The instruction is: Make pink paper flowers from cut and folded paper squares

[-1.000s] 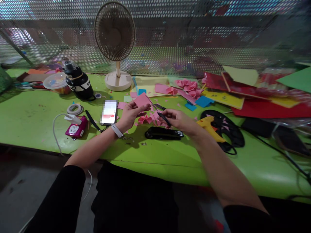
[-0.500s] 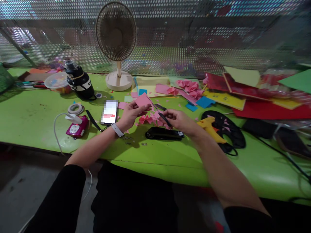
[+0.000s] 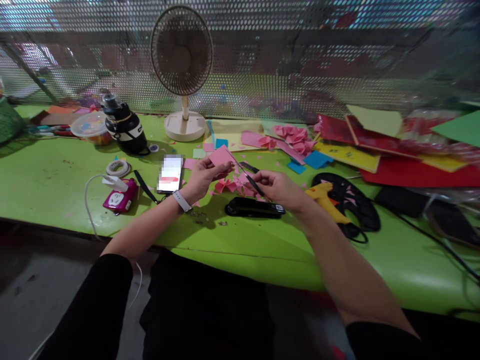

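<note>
My left hand [image 3: 203,177] pinches a pink paper square [image 3: 221,155] and holds it up above the green table [image 3: 45,175]. My right hand [image 3: 275,186] is closed round small black-handled scissors [image 3: 250,179], whose blades reach the paper's right edge. Under both hands lie folded pink paper pieces [image 3: 227,185] and small pink scraps. A black stapler [image 3: 255,207] lies just in front of my right hand.
A phone [image 3: 170,173] lies left of my left hand, beside a pink power strip [image 3: 116,199] and a tape roll [image 3: 117,168]. A desk fan [image 3: 182,70], a black bottle [image 3: 124,126], a yellow glue gun [image 3: 325,198] and stacked coloured paper [image 3: 390,150] stand around.
Both hands keep their grip on the paper and scissors. The view has shifted slightly, and nothing else has visibly moved.
</note>
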Demonstrator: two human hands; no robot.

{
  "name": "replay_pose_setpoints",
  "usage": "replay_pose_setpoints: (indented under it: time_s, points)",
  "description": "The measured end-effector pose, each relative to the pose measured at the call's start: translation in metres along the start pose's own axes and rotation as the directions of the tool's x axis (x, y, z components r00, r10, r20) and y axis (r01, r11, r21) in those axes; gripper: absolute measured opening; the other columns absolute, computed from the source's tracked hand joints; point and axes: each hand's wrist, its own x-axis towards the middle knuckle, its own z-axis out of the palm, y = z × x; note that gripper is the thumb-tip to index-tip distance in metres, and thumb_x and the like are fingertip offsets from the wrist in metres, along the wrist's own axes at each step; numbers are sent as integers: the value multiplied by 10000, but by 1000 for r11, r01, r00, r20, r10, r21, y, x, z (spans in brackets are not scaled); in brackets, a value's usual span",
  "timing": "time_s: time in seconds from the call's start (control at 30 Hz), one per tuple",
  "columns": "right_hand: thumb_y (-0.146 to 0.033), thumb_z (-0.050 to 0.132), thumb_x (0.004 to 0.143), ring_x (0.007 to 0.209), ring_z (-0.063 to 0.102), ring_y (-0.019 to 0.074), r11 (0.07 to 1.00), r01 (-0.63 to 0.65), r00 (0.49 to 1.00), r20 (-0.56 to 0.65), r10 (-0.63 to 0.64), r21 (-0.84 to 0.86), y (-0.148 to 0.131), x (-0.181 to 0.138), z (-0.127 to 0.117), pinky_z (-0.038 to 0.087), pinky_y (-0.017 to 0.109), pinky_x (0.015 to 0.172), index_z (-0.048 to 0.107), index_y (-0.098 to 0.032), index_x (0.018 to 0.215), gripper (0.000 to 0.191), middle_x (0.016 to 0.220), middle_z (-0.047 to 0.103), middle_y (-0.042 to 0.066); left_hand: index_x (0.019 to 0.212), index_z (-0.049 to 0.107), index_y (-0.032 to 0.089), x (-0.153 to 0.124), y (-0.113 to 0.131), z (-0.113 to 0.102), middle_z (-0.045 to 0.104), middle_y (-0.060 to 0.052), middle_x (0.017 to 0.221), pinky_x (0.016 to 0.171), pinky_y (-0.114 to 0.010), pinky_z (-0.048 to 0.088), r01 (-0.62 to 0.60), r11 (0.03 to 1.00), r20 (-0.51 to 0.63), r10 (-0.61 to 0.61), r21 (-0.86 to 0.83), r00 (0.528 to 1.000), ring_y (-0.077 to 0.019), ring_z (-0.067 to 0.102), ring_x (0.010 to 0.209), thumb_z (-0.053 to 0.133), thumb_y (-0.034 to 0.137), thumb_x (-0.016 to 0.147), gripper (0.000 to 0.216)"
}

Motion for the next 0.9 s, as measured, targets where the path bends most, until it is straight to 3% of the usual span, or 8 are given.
replay_pose_setpoints:
  time_s: [0.37,0.63,0.9]
  points:
    - [-817,885,502,456,443,75,1000,-8,1000,8,8,28,5,2,1,314,240,417,655,-189,807,735,653,650,-1,898,761,148,0,-1,2,797,-44,900,799,-284,567,7,1000,34,-7,-12,999,-131,743,803,975,321,656,366]
    - [-809,870,554,451,435,79,1000,1,999,40,-2,24,2,0,0,282,254,419,649,-191,796,699,652,650,8,902,766,158,-3,0,4,805,-57,925,820,-302,578,18,1000,33,-18,0,999,-144,752,824,928,271,721,268]
    - [-810,875,549,454,445,73,999,-7,999,45,5,44,5,2,-1,312,242,425,671,-191,811,703,654,666,1,907,769,152,-1,-4,2,808,-81,934,816,-315,591,33,999,63,-35,25,997,-161,758,836,936,306,711,300]
